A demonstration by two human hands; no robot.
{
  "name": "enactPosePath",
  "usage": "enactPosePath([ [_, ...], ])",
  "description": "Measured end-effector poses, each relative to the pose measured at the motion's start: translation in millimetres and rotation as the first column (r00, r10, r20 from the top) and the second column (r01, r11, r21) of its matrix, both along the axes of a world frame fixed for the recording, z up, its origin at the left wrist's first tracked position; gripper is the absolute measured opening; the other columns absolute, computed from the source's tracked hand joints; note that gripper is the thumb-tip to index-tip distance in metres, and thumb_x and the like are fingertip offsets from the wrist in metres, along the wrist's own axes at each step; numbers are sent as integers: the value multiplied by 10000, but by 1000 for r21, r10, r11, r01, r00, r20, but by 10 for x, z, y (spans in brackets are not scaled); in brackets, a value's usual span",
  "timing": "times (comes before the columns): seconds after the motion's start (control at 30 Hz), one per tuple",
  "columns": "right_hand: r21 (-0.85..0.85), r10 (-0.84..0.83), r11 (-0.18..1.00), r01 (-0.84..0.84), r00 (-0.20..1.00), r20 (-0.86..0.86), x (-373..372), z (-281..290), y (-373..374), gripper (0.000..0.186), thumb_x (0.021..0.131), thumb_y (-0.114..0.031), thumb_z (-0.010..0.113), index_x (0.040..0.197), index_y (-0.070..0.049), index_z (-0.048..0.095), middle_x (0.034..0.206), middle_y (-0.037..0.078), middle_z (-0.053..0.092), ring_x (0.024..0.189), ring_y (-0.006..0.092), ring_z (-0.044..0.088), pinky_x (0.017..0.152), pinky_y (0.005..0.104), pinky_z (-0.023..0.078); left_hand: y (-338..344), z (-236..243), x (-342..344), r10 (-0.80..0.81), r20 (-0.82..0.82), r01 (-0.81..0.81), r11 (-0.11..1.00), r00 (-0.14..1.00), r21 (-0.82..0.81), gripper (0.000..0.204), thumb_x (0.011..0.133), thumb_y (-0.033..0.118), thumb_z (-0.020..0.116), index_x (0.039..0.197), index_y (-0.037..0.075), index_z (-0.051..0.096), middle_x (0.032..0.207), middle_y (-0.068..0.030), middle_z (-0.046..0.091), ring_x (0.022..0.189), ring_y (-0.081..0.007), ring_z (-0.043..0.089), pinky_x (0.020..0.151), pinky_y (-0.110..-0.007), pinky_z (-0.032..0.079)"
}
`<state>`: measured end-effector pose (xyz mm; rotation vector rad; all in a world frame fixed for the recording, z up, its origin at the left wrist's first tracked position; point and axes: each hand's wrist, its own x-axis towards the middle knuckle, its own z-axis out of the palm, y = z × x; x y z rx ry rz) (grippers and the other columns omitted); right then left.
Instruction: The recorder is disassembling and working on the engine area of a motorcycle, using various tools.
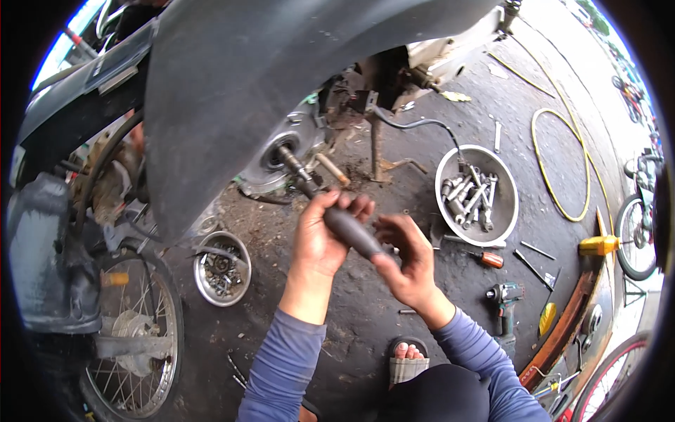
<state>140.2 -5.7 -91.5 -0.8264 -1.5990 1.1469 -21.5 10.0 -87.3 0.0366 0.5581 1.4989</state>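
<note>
A tool with a thick, dark, rounded handle point(351, 231) slants between my hands, its metal shank reaching up and left. My left hand point(320, 235) is closed around the front of that handle, thumb on one side and fingertips on the other. At the handle's rear end is my right hand point(409, 257), its thumb against the end and its fingers curled near it, slightly blurred. The shank lines up with a shaft point(287, 156) sticking out of the round opening in a grey metal engine housing point(256, 163). The exact join between shank and shaft is hard to make out.
A grey body panel point(232, 91) hangs above the engine. Metal bowls hold small parts point(199, 281) and wrenches with sockets point(439, 184). On the floor lie an orange-handled screwdriver point(492, 259), a cordless drill point(505, 309) and a yellow hose point(536, 144). A spoked wheel point(174, 330) stands left.
</note>
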Motion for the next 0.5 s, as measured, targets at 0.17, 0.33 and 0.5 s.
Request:
enactPosePath([
  [0.17, 118, -171, 970, 213, 251, 953, 1676, -1343, -132, 513, 776, -24, 522, 1276, 76, 470, 1309, 288, 474, 1261, 444, 418, 1101, 496, 293, 59, -25, -3, -133, 241, 86, 977, 962, 195, 141, 920, 216, 542, 841, 101, 523, 596, 58, 411, 479, -58, 396, 521, -275, 401],
  [0.33, 382, -382, 916, -121, 18, 924, 1649, -1578, 66, 425, 840, -100, 474, 1237, 44, 527, 1251, 234, 527, 1255, 404, 447, 1082, 501, 318, -16, -47, -54, -60, 46, 57, 996, 997, 62, 264, 955, 342, 522, 805, 125, 501, 556, 55, 396, 465, -62, 386, 492, -266, 387],
  [0.5, 455, -492, 846, -279, -74, 868, 1811, -1643, 389, 198, 849, -160, 493, 992, -71, 596, 986, 122, 596, 827, 280, 611, 864, 454, 430, -499, -286, 462, -174, -131, 149, 972, 976, -184, 304, 917, 406, 576, 830, 125, 498, 602, -5, 464, 528, -135, 475, 560, -347, 449],
])
